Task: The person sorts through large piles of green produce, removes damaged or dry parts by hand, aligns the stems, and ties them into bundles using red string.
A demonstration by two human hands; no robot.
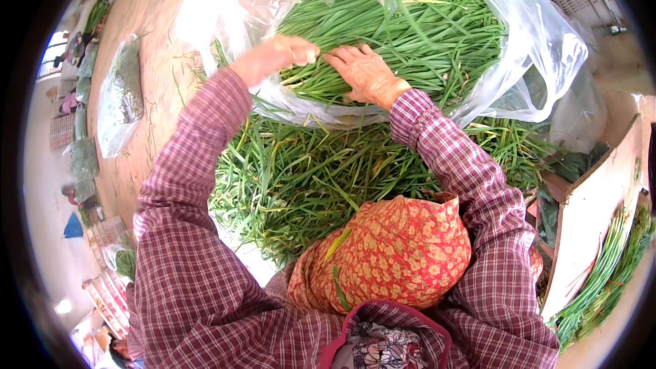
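Long green leaves like garlic chives [437, 34] lie bundled in a large clear plastic bag [547, 41] with its mouth spread wide. My right hand [365, 74] rests flat on their near side, fingers stretched out. Close to its left, my left hand [277, 55] is over the bag's near left edge, partly smeared by motion. Its fingers are curled closed, and whatever they may hold is hidden. A heap of loose, tangled green leaves [321, 171] lies between the bag and my lap. Red flowered cloth [396, 253] covers my knee, with a few stray leaves on it.
A filled clear bag of greens [123, 89] lies on the brown floor [154, 20] at left. At right stands a cardboard box [588, 212], with tied bundles of long green stalks [608, 280] beside it. A plastic crate [588, 3] is at the far right.
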